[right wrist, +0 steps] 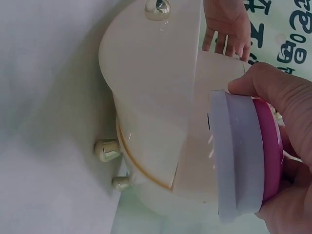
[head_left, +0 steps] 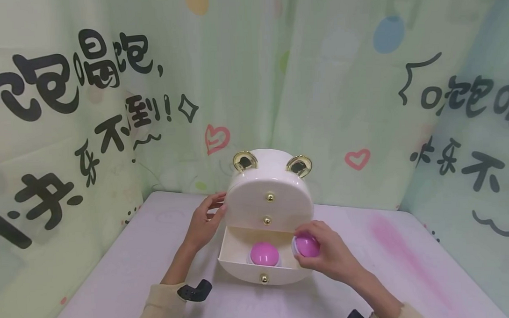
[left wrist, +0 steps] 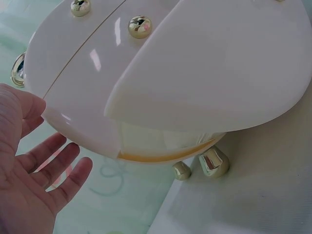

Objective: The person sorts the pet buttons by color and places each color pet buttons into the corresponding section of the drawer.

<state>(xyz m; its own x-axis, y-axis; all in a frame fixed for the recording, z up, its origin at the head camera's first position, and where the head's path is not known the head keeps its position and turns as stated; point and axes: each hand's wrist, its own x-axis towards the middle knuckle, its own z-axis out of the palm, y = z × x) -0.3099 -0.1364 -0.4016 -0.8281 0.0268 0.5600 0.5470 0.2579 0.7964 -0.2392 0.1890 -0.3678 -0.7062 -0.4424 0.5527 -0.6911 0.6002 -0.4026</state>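
Observation:
A white storage box [head_left: 269, 205] with gold-rimmed ears and gold knobs stands on the table, its bottom drawer [head_left: 241, 266] pulled out. A round, pink-domed white container [head_left: 264, 254] sits in the drawer. My right hand [head_left: 327, 252] pinches a second such container [right wrist: 241, 156] between thumb and fingers, over the drawer's right end. It is tilted on edge in the right wrist view. My left hand [head_left: 206, 221] is at the box's left side, fingers loosely spread, the thumb and index finger at its edge [left wrist: 41, 105]. Whether they press on it cannot be told.
The box has short gold feet [left wrist: 212, 163] on a pale tabletop [head_left: 360, 286]. A pink smear [head_left: 405, 256] marks the table at the right. Behind hangs a pale green curtain [head_left: 320, 105] with black writing and hearts. Both wrists wear black straps [head_left: 195, 291].

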